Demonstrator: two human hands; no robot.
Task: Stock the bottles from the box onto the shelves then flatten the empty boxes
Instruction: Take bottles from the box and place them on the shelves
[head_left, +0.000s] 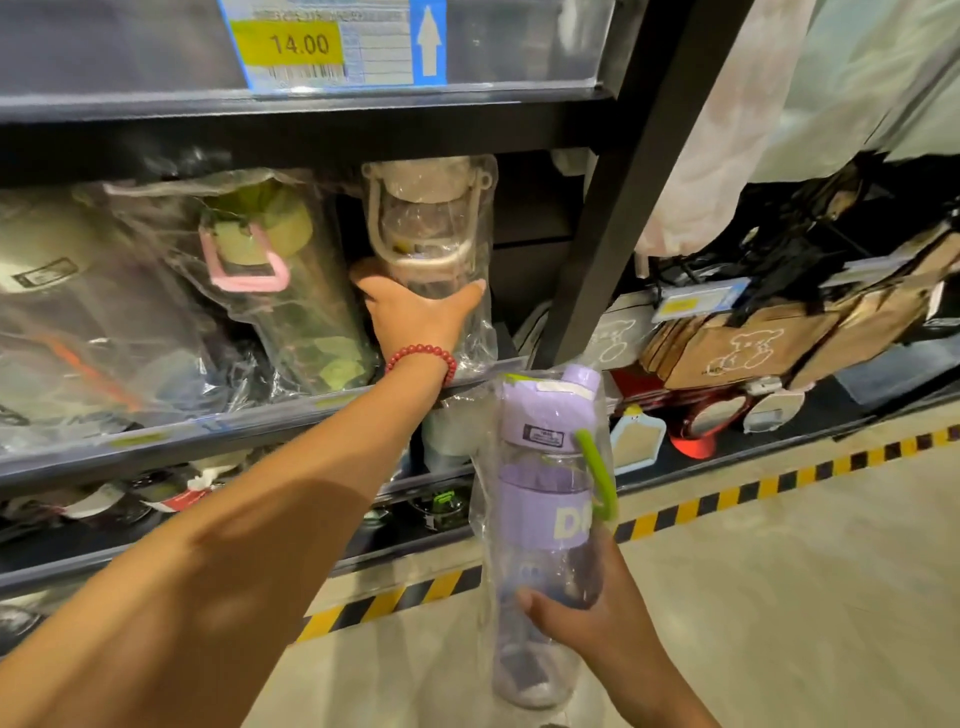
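On the crowded dark metal shelf (291, 410), beside a bagged clear bottle with a green lid and pink loop (270, 270), the left hand (415, 317) grips an upright plastic-wrapped clear bottle with a beige handle (428, 223), while the right hand (587, 618) clasps a wrapped purple-lidded clear bottle (545, 499) over the pale floor with hazard striping (779, 571).

Dark gap (524, 249) right of beige bottle (428, 223) seems free.
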